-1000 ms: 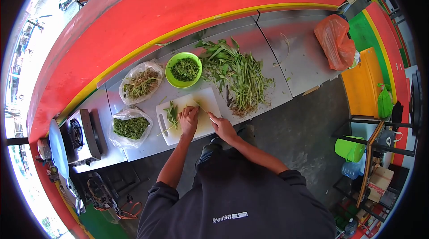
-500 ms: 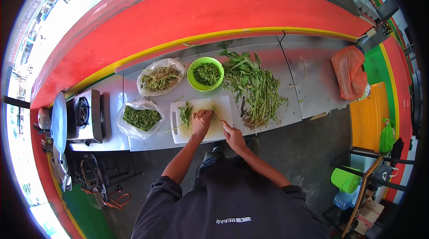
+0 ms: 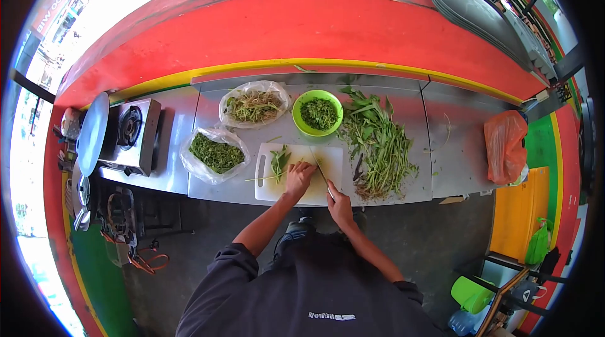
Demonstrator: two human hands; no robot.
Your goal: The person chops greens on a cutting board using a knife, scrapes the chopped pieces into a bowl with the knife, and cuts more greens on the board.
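Note:
On a white cutting board (image 3: 265, 191), my left hand (image 3: 299, 179) is closed over green stems (image 3: 280, 163); their leaves stick out on its left side. My right hand (image 3: 340, 208) grips the handle of a knife (image 3: 322, 172), and the blade points up and away, just right of my left fingertips. Some of the stems are covered by my left fingers. Beyond the board stands a lime-green bowl (image 3: 296, 124) with chopped greens (image 3: 319, 114) in it. A pile of long leafy greens (image 3: 384, 148) lies to the right of the board.
Left of the board are a plastic bag of chopped greens (image 3: 217, 153) and a bag of pale stems (image 3: 254, 107). A gas stove (image 3: 130, 129) stands at the counter's left end, an orange plastic bag (image 3: 505, 148) at its right. A red wall (image 3: 283, 28) runs behind the counter.
The whole view has shifted, so the counter sits further right and slightly lower. The knife blade now reaches further up beside my left fingers. Both hands keep their holds.

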